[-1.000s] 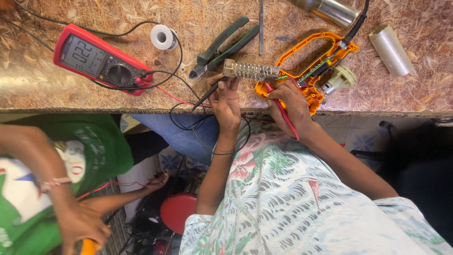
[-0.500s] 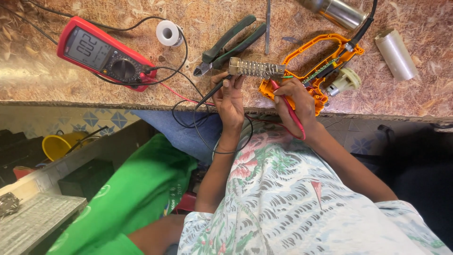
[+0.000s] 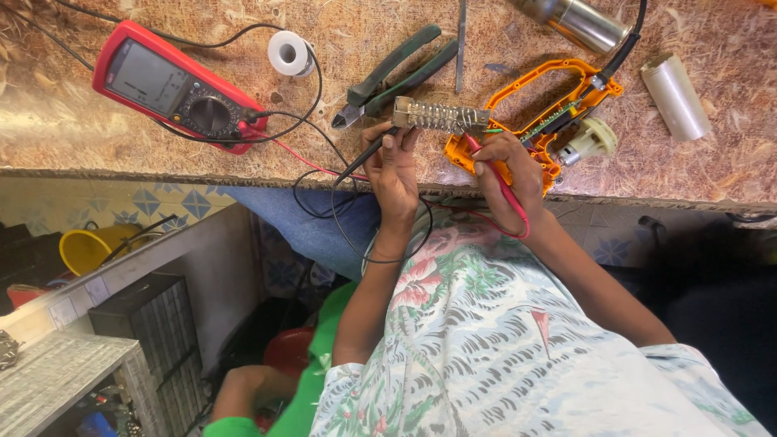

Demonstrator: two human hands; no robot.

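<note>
My left hand grips a black meter probe and presses its tip to the left end of a grey wire-wound heating coil. A red probe is held in my right hand, its tip at the coil's right end. The coil lies on the chipboard bench, next to an opened orange tool housing with a motor. Black and red leads run from the probes to a red multimeter at the left.
Green-handled pliers, a white solder roll, a metal cylinder and a clear film roll lie on the bench. Another person in green crouches below the bench edge. A yellow bowl and dark boxes sit lower left.
The person in green has moved from the left down to the bottom of the view. My hands shifted slightly up with the probes on the coil.
</note>
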